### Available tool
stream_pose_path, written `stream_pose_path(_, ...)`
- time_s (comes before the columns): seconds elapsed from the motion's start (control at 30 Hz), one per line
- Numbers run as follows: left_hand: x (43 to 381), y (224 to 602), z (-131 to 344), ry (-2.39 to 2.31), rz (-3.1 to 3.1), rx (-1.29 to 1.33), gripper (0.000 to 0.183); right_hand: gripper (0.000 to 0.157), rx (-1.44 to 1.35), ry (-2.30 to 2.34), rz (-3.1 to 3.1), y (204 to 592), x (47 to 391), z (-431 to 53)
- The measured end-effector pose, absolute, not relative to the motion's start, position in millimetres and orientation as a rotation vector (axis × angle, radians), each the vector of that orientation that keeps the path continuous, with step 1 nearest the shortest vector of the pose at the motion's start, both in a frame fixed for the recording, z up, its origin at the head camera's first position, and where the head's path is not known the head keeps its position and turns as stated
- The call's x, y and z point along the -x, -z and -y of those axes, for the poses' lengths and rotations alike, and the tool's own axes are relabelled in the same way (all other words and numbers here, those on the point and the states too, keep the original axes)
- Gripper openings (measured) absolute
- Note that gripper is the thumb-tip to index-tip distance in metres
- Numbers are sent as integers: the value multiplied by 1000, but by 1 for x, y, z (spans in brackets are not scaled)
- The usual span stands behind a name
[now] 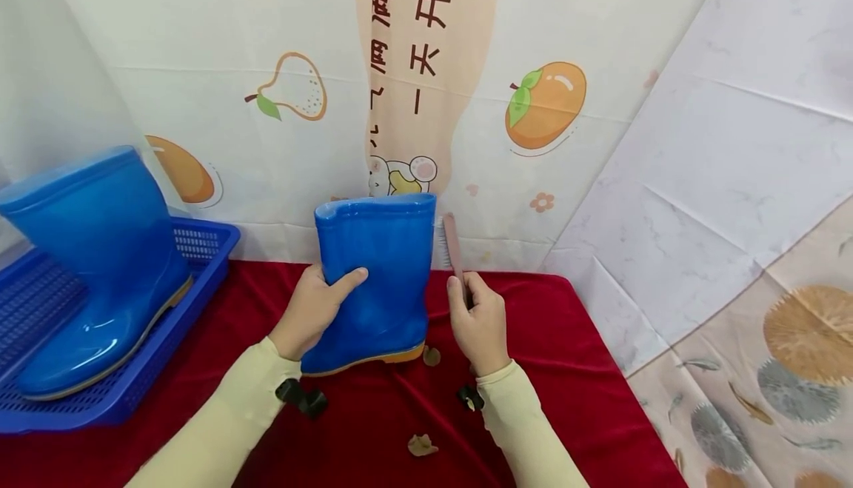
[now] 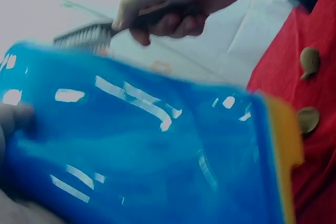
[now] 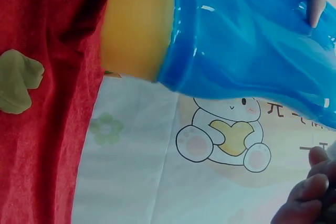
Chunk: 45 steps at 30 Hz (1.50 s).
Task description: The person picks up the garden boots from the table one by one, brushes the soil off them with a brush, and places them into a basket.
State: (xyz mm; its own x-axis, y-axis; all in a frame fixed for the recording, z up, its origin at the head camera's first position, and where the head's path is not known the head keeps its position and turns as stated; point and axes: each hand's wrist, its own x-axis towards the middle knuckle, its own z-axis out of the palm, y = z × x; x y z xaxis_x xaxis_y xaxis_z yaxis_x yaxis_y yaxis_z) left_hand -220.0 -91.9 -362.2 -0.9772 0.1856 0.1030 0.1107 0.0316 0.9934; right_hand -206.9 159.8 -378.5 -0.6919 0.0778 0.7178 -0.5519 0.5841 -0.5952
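Note:
A blue rubber boot point(image 1: 383, 273) with a yellow sole is held up near the middle of the red cloth, toe pointing left. My left hand point(image 1: 313, 306) grips its shaft from the left, thumb across the near face. To the right of the boot, my right hand point(image 1: 478, 318) holds a pinkish brush point(image 1: 452, 244) by its handle, bristles facing the shaft. In the left wrist view the brush's bristles point(image 2: 86, 38) show beyond the boot's edge; whether they touch it I cannot tell.
At the left, a second blue boot point(image 1: 106, 273) stands in a blue plastic basket point(image 1: 213, 251). Brownish flat scraps point(image 1: 422, 445) lie on the red cloth point(image 1: 566, 369). Behind hangs a white printed curtain point(image 1: 266, 162).

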Motion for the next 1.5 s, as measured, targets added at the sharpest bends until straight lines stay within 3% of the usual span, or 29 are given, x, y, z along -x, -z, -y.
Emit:
stream_pose_path(0.13,225,362,97,-2019,-2217,-351,79,28,-382,-1142,2044,379,208,-158)
stream_pose_path(0.37,228,375,100,-1959,-2279,-391,68,25,-382,-1135,2031,379,209,-157)
stream_pose_path(0.63,216,386,107,-1879,-2528,-493,68,24,-365,-1170,2026,382,209,-159)
stream_pose_path(0.97,195,399,115,-1964,-2818,-382,42,25,-355,-1147,1996,381,211,-159)
stream_pose_path(1.17,196,387,109,-1991,-2962,-349,27,27,-336,-1172,1972,379,210,-162)
stream_pose_path(1.5,224,362,115,-2174,-2781,-533,29,25,-371,-1178,1948,379,211,-161)
